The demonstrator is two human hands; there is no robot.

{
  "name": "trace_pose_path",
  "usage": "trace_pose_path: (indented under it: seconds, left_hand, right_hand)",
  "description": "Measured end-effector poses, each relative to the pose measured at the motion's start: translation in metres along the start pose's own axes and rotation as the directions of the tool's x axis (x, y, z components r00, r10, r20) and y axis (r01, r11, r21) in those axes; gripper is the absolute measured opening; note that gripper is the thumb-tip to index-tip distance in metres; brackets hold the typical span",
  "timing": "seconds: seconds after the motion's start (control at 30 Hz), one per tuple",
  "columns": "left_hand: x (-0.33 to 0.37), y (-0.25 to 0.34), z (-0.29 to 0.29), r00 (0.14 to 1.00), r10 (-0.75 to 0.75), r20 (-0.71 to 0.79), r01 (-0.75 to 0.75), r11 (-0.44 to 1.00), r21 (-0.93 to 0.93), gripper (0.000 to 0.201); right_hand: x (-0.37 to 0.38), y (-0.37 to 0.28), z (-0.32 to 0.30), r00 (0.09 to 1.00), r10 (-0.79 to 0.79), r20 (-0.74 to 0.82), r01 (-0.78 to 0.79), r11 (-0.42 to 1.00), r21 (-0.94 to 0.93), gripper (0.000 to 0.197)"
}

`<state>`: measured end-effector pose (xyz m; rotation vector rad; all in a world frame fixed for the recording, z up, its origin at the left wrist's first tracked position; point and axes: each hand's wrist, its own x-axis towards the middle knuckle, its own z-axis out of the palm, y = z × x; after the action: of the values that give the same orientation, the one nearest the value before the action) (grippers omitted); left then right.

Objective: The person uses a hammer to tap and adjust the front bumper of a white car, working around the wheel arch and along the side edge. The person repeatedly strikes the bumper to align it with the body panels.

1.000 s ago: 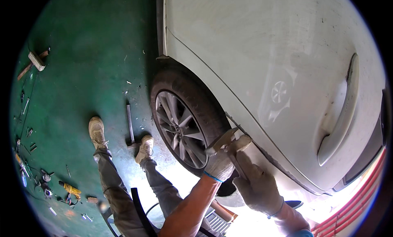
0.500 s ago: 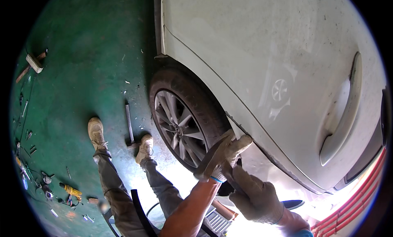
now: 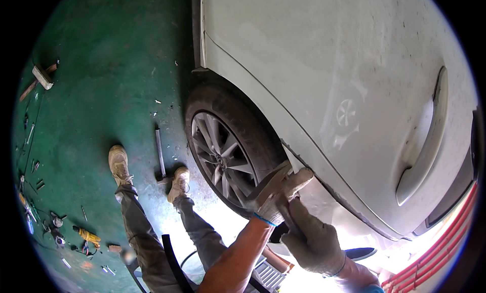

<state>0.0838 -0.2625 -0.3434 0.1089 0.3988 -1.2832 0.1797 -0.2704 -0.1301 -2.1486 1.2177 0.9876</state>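
My left hand (image 3: 277, 202), in a pale work glove, is at the wheel-arch edge of a white car (image 3: 298, 80), just beside the tyre (image 3: 243, 116). Its fingers are bent and its thumb points toward the body panel; what it holds is hidden. Close below it, my gloved right hand (image 3: 318, 245) is closed around a brownish, handle-like bar (image 3: 291, 218). The bar runs up toward the left hand, which covers its far end, so I cannot tell its kind.
A long-handled hammer (image 3: 160, 154) lies beside my shoes (image 3: 178, 184) on the green floor (image 3: 111, 90). Far left are a wood-handled mallet (image 3: 42, 78), a yellow power tool (image 3: 90, 237) and several small tools. A door handle (image 3: 425, 141) and red pipes (image 3: 440, 250) are at right.
Both hands have shifted slightly: the left one a little to the right, the right one slightly left and closer to it. The car and floor items have stayed put.
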Motion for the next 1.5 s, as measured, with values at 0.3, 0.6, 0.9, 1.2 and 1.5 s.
trace_pose_path:
  seconds: [0.3,0.6,0.9,1.2,1.5]
  left_hand:
    - [0.01,0.033,0.029,0.98,-0.131,-0.147,0.124,0.991,-0.056,0.014]
    - [-0.001,0.03,0.02,0.992,0.067,-0.104,-0.045,0.978,0.204,0.03]
    - [0.002,0.007,-0.004,0.998,0.061,-0.021,-0.037,0.811,0.584,0.036]
    - [0.004,0.008,-0.006,0.991,0.113,0.074,-0.131,0.693,0.709,0.026]
    - [0.008,0.086,0.065,0.967,-0.246,-0.059,0.24,0.966,-0.097,0.013]
  right_hand:
    - [0.008,-0.006,-0.001,0.999,0.032,-0.008,-0.032,0.999,-0.01,0.066]
    - [0.017,-0.006,-0.004,0.994,0.092,0.064,-0.093,0.996,0.013,0.07]
    - [0.02,-0.004,-0.008,0.988,0.106,0.113,-0.112,0.993,0.04,0.074]
    - [0.02,-0.003,-0.008,0.979,0.195,0.067,-0.204,0.96,0.191,0.073]
    - [-0.009,0.015,0.008,0.996,-0.07,-0.054,0.078,0.982,0.17,0.07]
